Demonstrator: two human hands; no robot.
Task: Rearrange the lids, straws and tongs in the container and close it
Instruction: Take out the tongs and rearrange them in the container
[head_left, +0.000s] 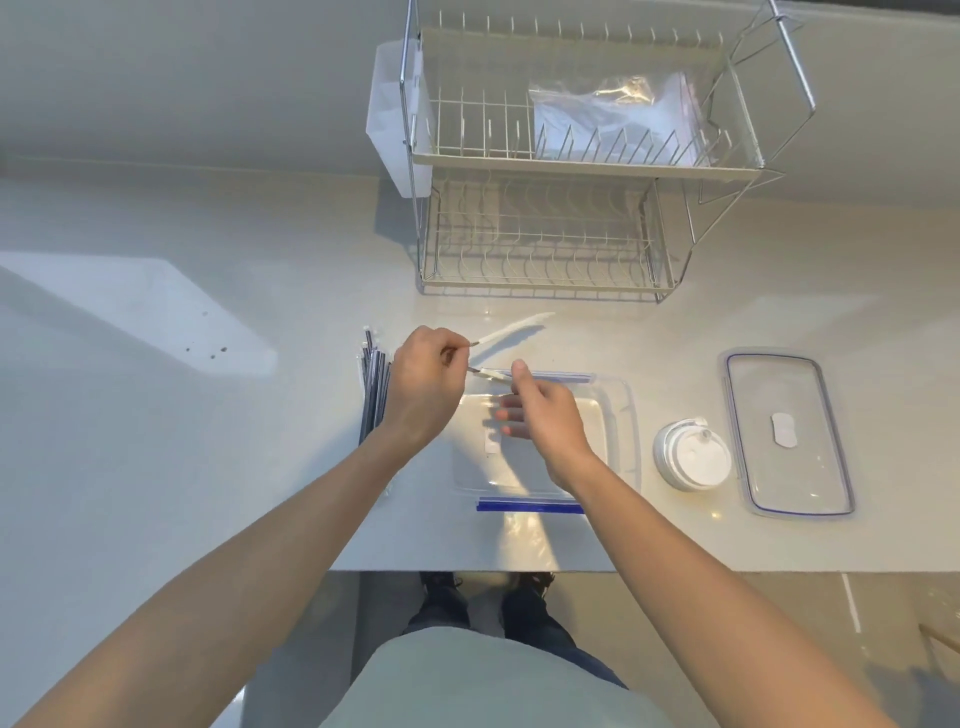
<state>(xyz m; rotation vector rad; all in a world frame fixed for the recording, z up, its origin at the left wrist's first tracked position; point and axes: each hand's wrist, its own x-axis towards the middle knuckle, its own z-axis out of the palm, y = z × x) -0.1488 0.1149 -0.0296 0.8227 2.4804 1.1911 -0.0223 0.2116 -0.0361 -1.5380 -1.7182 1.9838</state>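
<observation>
The fingers (451, 349) of the left hand (423, 387) pinch the near end of a pair of white tongs (506, 332), whose two arms splay apart: one arm reaches up and to the right over the bench (208, 467), the other runs right toward the right hand (540, 410). The right hand's thumb (521, 375) is raised and touches the tip of that lower arm; its remaining fingers are loosely spread and pointing left, hanging over the clear container (621, 415) without gripping anything that can be made out.

The container sits open on the bench directly under both hands, blue clips showing at its far and near edges. Whether anything lies inside it cannot be told through the clear plastic.

Just left of the left wrist lies a bundle of dark straws (375, 395) in clear wrap, lined up lengthwise. To the right of the container rests a round white lid (693, 457), and beyond that the container's clear rectangular cover (789, 436) with a blue seal, flat on the bench.

At the far side of the bench stands a two-tier wire dish rack (550, 223), with a clear plastic bag (618, 119) on its upper tier.
</observation>
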